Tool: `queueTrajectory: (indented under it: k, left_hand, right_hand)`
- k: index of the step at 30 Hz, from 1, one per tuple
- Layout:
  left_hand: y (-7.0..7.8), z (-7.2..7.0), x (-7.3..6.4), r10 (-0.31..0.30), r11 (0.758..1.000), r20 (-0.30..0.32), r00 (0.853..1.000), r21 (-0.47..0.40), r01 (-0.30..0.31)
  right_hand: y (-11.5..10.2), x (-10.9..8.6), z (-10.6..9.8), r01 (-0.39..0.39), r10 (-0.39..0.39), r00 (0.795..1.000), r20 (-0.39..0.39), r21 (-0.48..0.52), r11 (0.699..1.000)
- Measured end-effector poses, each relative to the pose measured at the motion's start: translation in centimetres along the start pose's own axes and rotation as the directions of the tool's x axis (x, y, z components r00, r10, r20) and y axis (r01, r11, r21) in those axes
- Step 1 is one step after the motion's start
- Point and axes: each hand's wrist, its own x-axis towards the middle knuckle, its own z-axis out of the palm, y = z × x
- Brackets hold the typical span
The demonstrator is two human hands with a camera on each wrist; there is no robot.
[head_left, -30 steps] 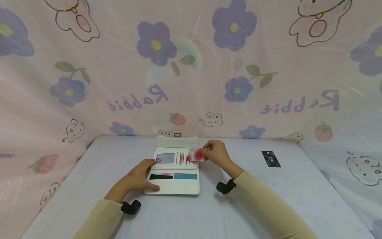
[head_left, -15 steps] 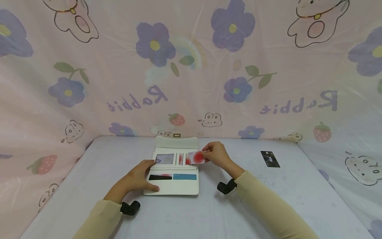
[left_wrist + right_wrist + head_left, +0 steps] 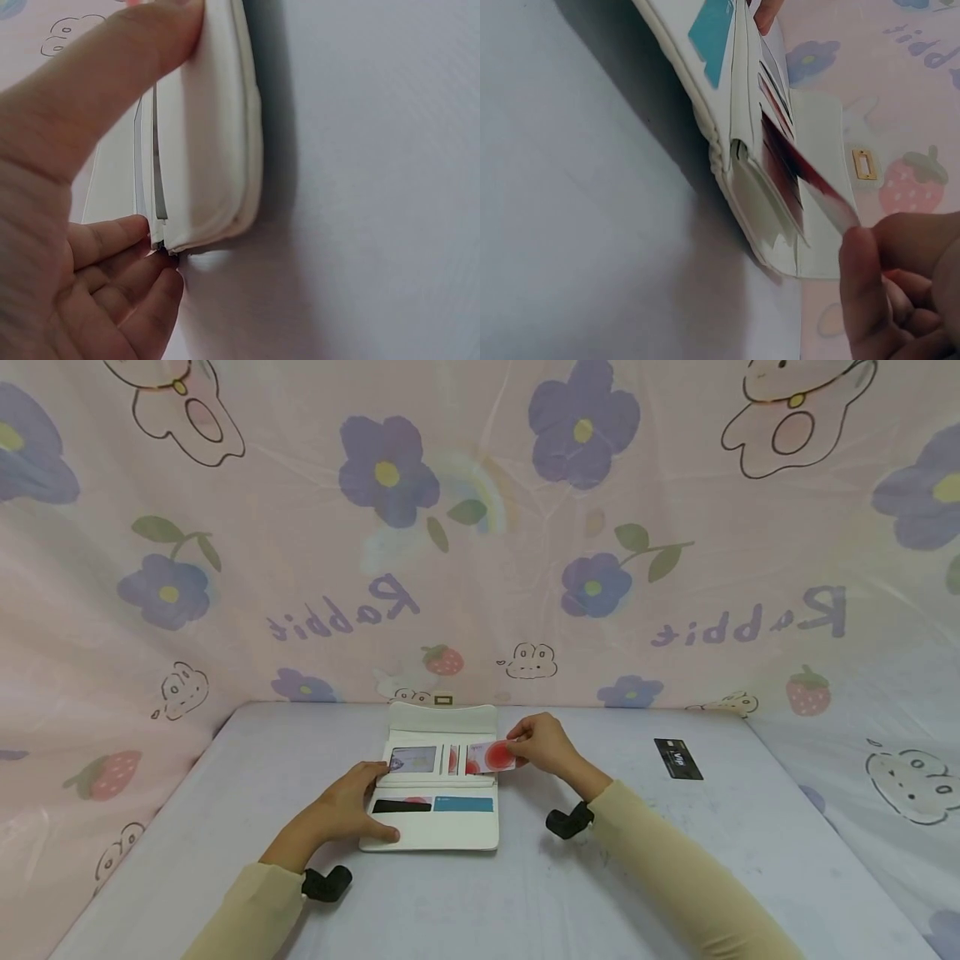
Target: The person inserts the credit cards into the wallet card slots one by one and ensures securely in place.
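Note:
A white wallet (image 3: 427,837) lies unfolded on the table, its flap at the far end. My left hand (image 3: 341,806) holds its left edge; in the left wrist view the thumb (image 3: 112,71) lies over the front part and the fingertips touch the side. My right hand (image 3: 546,745) pinches the right end of a pink and white card (image 3: 487,757) with a red circle. That card's left end is at the upper section's slots, and the right wrist view shows it slanting out of one. A blue card (image 3: 463,804) and a black one (image 3: 401,807) sit in the lower pockets.
A black card marked "Vip" (image 3: 678,759) lies on the white table (image 3: 450,910) at the right. A patterned curtain (image 3: 480,560) hangs behind the table's far edge. The wallet's flap carries a small metal clasp frame (image 3: 865,163).
The pink card has come slightly down toward me, level with the slots, in my right hand. My left hand keeps its place on the wallet.

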Motion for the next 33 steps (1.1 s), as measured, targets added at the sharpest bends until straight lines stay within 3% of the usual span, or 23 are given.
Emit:
queueTrajectory:
  k: [12,33]
  left_hand:
    - [0.1,0.0,0.0,0.006,1.000,0.003,1.000,-0.004,-0.006]
    - [0.0,-0.1,0.1,-0.002,1.000,0.011,1.000,-0.003,0.002]
  right_hand:
    - [0.9,1.1,-0.1,-0.025,0.025,0.999,0.040,-0.003,1.000]
    - [1.1,1.3,-0.5,0.015,-0.012,0.996,0.091,-0.026,1.000]
